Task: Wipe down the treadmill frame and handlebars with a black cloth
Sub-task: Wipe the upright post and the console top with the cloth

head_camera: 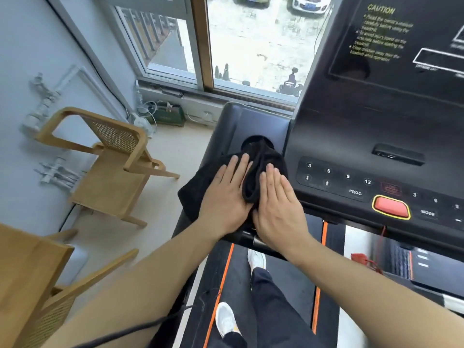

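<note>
Window-side rm, treadmill console, L wing. Item: black cloth, bunched, partly over cup holder. L hand + R hand: 2 flat palms, fingers straight, pressing cloth, gripping nothing. Risk: R hand just beside keypad; stray swipe could trigger speed keys w/ feet on belt.

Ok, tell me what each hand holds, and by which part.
Nothing is gripped. The left hand and right hand press flat on the black cloth, either side of its bunched middle fold.
</note>
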Demonstrator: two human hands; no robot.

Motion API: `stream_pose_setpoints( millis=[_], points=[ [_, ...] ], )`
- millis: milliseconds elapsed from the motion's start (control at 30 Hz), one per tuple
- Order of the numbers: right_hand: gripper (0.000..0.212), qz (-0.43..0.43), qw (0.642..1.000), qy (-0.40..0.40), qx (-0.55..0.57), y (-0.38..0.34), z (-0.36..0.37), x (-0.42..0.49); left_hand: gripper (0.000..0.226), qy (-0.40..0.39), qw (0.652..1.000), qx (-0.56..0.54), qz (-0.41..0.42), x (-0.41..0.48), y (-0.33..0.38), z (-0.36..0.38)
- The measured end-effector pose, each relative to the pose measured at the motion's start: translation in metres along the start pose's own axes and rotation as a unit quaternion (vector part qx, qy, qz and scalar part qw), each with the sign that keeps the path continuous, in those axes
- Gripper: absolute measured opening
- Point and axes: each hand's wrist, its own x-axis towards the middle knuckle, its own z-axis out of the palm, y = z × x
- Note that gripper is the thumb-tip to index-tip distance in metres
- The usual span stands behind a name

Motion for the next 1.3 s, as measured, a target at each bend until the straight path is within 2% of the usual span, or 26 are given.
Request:
stream_pose_setpoints(
  millis=[67,167,300,400,500,533,633,867,967,1100,1200,1300],
  points=[
    [0.071,-0.007,1.0,-0.015,-0.003,0.0,-0.002,0.002,0.071,0.001,0.999,0.023,0.033,-0.003,-0.008,0.0],
    [0.065,-0.046,0.999,-0.002,-0.022,0.003,-0.002,0.032,0.076,0.014,0.999,-0.006,0.04,0.015,-0.028,-0.007],
    [0.056,-0.086,0.996,0.003,-0.039,0.007,0.004,0.05,0.087,-0.024,0.998,0.024,0.056,0.026,-0.047,-0.014],
    [0.057,-0.139,0.989,0.022,-0.038,-0.008,0.006,0.063,0.086,-0.007,1.0,-0.012,0.011,0.009,-0.054,-0.021],
    [0.058,-0.169,0.984,0.056,-0.028,-0.028,0.009,0.087,0.085,-0.004,0.99,-0.104,-0.097,-0.001,-0.055,-0.026],
    [0.057,-0.172,0.983,0.06,-0.031,-0.029,0.011,0.088,0.083,0.009,0.989,-0.106,-0.103,-0.001,-0.055,-0.023],
    [0.056,-0.158,0.984,0.053,-0.058,-0.015,0.011,0.074,0.071,0.003,0.999,0.018,-0.035,0.004,-0.048,-0.012],
    [0.056,-0.144,0.976,0.038,-0.158,0.036,0.005,0.015,0.06,0.027,0.996,0.055,0.065,0.017,-0.005,0.002],
    [0.056,-0.118,0.986,0.003,-0.119,0.025,0.0,0.037,0.068,0.009,0.997,0.047,0.063,0.019,-0.023,-0.006],
    [0.086,-0.088,0.992,-0.085,-0.021,0.02,-0.022,0.072,0.072,-0.016,0.994,0.063,0.089,0.029,-0.045,-0.025],
    [0.069,-0.085,0.994,-0.064,-0.012,0.032,-0.036,0.075,0.073,-0.026,0.997,0.034,0.069,0.049,-0.042,-0.033],
    [0.049,-0.09,0.995,-0.041,-0.014,0.034,-0.045,0.079,0.071,-0.017,0.996,0.028,0.084,0.074,-0.034,-0.033]
  ],
)
